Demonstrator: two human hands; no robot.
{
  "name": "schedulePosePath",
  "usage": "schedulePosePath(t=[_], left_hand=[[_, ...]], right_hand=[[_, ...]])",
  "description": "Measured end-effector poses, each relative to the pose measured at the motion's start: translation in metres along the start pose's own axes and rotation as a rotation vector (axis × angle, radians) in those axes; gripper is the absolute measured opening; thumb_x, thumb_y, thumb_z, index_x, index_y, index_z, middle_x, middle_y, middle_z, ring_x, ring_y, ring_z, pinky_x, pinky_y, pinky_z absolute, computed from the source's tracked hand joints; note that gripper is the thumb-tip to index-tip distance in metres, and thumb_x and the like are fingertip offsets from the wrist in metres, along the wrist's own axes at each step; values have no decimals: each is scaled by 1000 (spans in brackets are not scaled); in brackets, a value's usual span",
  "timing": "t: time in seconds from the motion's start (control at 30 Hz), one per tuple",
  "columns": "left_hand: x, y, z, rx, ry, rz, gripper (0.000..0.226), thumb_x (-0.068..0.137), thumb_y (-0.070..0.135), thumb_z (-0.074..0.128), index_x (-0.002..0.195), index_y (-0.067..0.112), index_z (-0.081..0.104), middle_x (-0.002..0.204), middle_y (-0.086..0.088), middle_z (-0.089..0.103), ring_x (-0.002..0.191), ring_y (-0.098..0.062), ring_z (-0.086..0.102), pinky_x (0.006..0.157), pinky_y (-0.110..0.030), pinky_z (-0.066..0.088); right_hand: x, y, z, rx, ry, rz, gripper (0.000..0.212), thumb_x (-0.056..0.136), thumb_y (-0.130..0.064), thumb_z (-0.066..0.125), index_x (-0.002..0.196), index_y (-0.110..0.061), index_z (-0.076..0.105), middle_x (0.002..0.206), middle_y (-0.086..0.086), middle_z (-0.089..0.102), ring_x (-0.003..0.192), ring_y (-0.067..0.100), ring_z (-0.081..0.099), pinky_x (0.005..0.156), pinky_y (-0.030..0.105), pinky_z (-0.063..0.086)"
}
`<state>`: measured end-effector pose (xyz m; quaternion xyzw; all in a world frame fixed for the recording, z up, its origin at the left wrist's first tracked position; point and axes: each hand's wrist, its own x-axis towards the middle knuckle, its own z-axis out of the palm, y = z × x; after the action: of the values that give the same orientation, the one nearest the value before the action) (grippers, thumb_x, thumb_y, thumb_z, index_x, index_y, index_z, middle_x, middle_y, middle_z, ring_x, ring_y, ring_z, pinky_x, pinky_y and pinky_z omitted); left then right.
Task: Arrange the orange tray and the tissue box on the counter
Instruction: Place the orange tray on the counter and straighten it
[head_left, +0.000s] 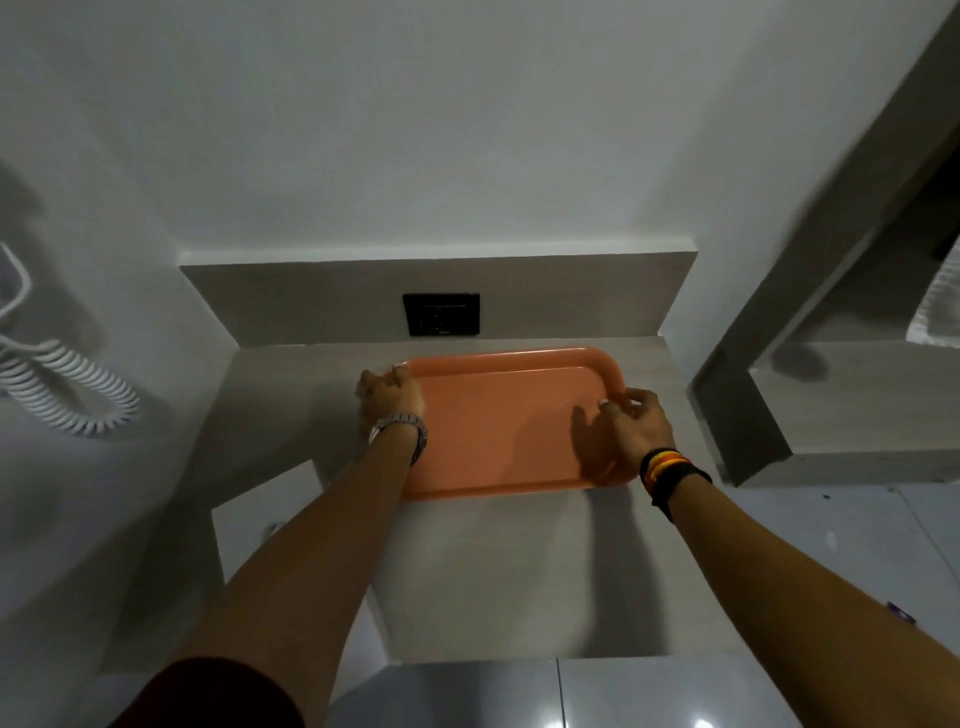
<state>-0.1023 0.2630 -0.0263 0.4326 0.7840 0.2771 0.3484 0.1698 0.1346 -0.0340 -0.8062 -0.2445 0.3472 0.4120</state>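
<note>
orange tray (498, 426) is laid flat on the pale counter (270, 395), near the back wall below a black socket plate (441, 314). its short rims are gripped by left hand (392, 397) & right hand (636, 423).

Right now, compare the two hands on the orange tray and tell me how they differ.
The left hand grips the orange tray at its far left corner, while the right hand holds the right rim nearer the middle. The left wrist wears a metal watch; the right wears dark and multicoloured bands. Both hands clasp the rim, with the tray lying on the counter.
</note>
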Motion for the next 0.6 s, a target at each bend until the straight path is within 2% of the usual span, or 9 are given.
schedulePosePath(t=[0.17,0.27,0.33,0.4,0.47,0.53,0.6], left_hand=[[5,-16,3,15,-63,67,71,102,52,33,162,17,16,161,-14,39,144,-40,42,119,-55,31],[-21,-31,3,175,-32,221,69,104,47,36,162,13,18,168,-14,23,156,-33,19,125,-53,17],[-50,-45,3,312,-21,332,69,104,45,35,162,12,19,170,-13,17,158,-30,11,126,-52,12],[-82,-62,2,403,-30,391,70,104,48,28,163,13,15,172,-11,8,160,-28,3,127,-51,4],[-114,-78,4,475,-55,429,74,100,51,18,163,14,11,172,-11,2,160,-28,-4,128,-49,-5],[-143,-93,8,485,-87,458,73,101,51,17,164,14,9,172,-11,-2,159,-27,-7,128,-47,-8],[-160,-108,12,455,-119,461,69,106,46,25,164,13,7,172,-10,-4,159,-26,-9,128,-46,-6]], right_hand=[[-11,10,11,-44,58,-44,61,96,-32,65,148,-15,39,148,16,53,132,41,54,110,56,43],[-30,20,11,-218,96,-251,59,95,-37,61,145,-11,43,145,19,53,131,41,53,111,58,44],[-47,35,11,-445,57,-425,63,97,-43,54,149,-12,38,152,19,46,140,40,45,118,58,35],[-65,52,14,-659,-14,-552,68,100,-45,48,157,-14,28,165,18,29,152,36,28,126,56,18],[-83,68,18,-767,-82,-645,68,102,-44,43,160,-16,21,169,16,19,157,34,18,126,54,5],[-99,83,19,-818,-127,-711,67,102,-44,40,161,-19,19,171,12,15,158,32,13,127,55,4],[-110,95,20,-857,-156,-709,70,101,-44,39,162,-18,16,172,12,10,158,32,9,128,57,7]])
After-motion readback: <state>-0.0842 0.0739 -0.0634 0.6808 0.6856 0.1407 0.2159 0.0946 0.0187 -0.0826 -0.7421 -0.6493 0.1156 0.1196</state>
